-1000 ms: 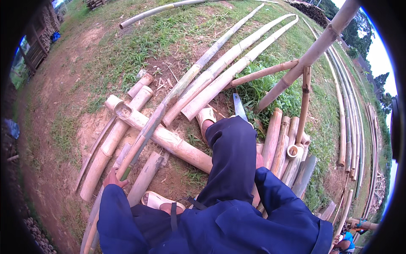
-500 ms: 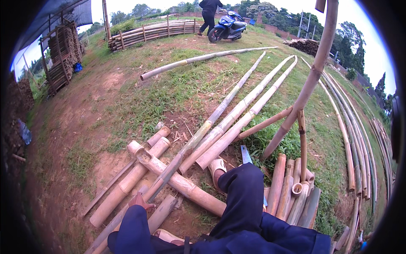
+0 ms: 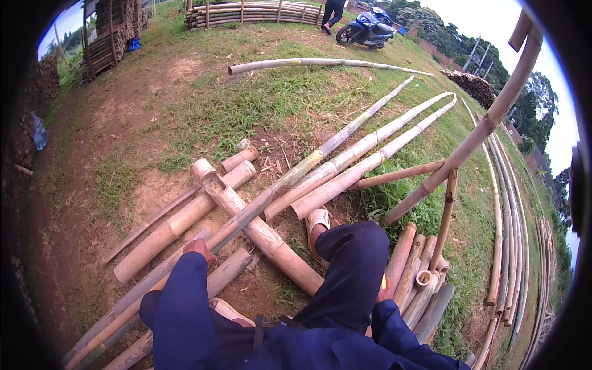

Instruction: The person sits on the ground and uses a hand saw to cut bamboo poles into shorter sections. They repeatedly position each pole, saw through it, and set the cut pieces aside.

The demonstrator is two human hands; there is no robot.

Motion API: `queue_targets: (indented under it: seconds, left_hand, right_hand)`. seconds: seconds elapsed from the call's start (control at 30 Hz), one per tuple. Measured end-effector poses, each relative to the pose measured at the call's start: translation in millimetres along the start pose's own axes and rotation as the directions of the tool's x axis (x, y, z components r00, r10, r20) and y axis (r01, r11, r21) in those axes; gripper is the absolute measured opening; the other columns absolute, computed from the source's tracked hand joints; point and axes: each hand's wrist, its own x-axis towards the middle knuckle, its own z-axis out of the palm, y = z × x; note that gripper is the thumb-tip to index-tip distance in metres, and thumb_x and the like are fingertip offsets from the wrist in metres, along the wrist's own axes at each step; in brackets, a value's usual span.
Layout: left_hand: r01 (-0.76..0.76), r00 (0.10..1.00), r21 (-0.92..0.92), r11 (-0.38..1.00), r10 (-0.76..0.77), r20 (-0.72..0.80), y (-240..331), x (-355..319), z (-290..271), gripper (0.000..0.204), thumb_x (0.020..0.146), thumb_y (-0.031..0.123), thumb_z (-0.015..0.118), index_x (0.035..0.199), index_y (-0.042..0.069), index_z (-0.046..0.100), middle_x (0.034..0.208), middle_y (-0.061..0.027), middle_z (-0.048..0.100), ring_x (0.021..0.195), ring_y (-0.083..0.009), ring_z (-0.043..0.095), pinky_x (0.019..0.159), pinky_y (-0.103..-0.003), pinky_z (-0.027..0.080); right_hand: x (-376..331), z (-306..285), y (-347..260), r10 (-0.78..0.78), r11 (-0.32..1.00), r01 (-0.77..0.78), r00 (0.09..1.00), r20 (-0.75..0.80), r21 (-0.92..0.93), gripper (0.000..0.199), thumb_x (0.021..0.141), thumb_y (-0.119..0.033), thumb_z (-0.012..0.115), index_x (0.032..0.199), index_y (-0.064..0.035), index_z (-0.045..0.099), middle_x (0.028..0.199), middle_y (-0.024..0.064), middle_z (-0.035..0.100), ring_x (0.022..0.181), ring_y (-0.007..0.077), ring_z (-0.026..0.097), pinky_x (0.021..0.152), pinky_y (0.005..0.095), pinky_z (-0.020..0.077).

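My left hand (image 3: pixel 198 248) is wrapped round a long bamboo pole (image 3: pixel 295 172) that slants away to the far right. The pole lies across a thick bamboo piece (image 3: pixel 268 237) with a notch cut near its far end. My right hand (image 3: pixel 387 291) is beside my raised knee, closed on something with a yellow-orange part. My sleeve and leg hide most of what it holds. Just right of that hand lie several short bamboo lengths (image 3: pixel 409 259). A thick bamboo log (image 3: pixel 172 229) lies under the notched end. My sandalled foot (image 3: pixel 317 225) is beside the notched piece.
Two more long poles (image 3: pixel 370 161) lie beside the held one. A slanting bamboo post (image 3: pixel 456 154) with braces rises at the right. Farther off are a single pole (image 3: pixel 320 61), a blue motorcycle (image 3: pixel 368 29), a walking person (image 3: pixel 333 13) and stacked bamboo (image 3: pixel 253 13).
My view has tipped downward. My left hand has shifted up along the pole. My right hand has come into view by my knee; the saw blade seen there earlier no longer shows.
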Motion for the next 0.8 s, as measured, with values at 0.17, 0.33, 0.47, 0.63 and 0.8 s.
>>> queue_targets:
  seconds: [0.17, 0.33, 0.47, 0.63, 0.8]
  left_hand:
    - [0.024, 0.998, -0.007, 1.0, -0.024, -0.058, -23.0, -2.7, 6.9, 0.064, 0.066, 0.036, 0.092, 0.114, -0.002, 0.07, 0.119, -0.0234, 0.071, 0.114, -0.0385, 0.069, 0.099, -0.047, 0.054]
    - [-0.042, 0.999, -0.008, 0.999, 0.041, -0.022, -14.7, 4.2, 5.5, 0.061, 0.067, 0.036, 0.091, 0.109, -0.003, 0.071, 0.116, -0.0243, 0.072, 0.111, -0.0378, 0.069, 0.098, -0.046, 0.055]
    - [-0.027, 1.0, 0.017, 0.999, 0.027, 0.0, -16.3, -7.9, -4.2, 0.057, 0.068, 0.034, 0.089, 0.11, -0.002, 0.074, 0.113, -0.0219, 0.074, 0.107, -0.0348, 0.072, 0.095, -0.043, 0.057]
    - [-0.025, 0.999, 0.009, 1.0, 0.025, -0.035, -20.7, -12.3, -0.7, 0.052, 0.07, 0.034, 0.087, 0.104, -0.003, 0.074, 0.109, -0.0244, 0.074, 0.105, -0.0368, 0.072, 0.093, -0.044, 0.057]
    - [-0.058, 0.998, -0.004, 0.998, 0.057, -0.024, -23.7, -9.5, 0.6, 0.055, 0.07, 0.035, 0.086, 0.107, -0.003, 0.072, 0.109, -0.026, 0.073, 0.106, -0.0386, 0.071, 0.095, -0.046, 0.056]
  right_hand:
    - [-16.7, -66.7, -197.1, 0.201, 0.929, -0.173, 0.978, -0.052, 0.328, 0.025, 0.088, 0.001, 0.061, 0.113, 0.0, 0.063, 0.068, 0.0013, 0.055, 0.051, 0.0088, 0.051, 0.046, 0.0236, 0.0434]
    - [-32.8, -154.0, -312.6, -0.282, 0.914, 0.298, 0.954, -0.098, 0.275, 0.022, 0.092, -0.002, 0.06, 0.113, 0.0076, 0.061, 0.073, 0.0046, 0.058, 0.069, 0.0104, 0.061, 0.07, 0.03, 0.0586]
    - [-21.3, -94.9, -362.9, -0.516, 0.799, 0.441, 0.852, 0.091, 0.41, 0.027, 0.096, -0.022, 0.064, 0.098, 0.0054, 0.063, 0.072, 0.0066, 0.059, 0.065, 0.0154, 0.061, 0.06, 0.0277, 0.0506]
    - [-30.0, 41.6, -389.6, -0.418, 0.831, 0.208, 0.845, 0.333, 0.516, 0.038, 0.097, -0.026, 0.072, 0.114, 0.0069, 0.066, 0.068, 0.0027, 0.063, 0.056, 0.0082, 0.057, 0.055, 0.0219, 0.0461]
    - [-49.8, 130.1, -376.1, -0.287, 0.889, -0.036, 0.732, 0.617, 0.456, 0.031, 0.097, -0.015, 0.074, 0.12, 0.004, 0.068, 0.083, -0.001, 0.065, 0.07, 0.0042, 0.056, 0.062, 0.0217, 0.0454]
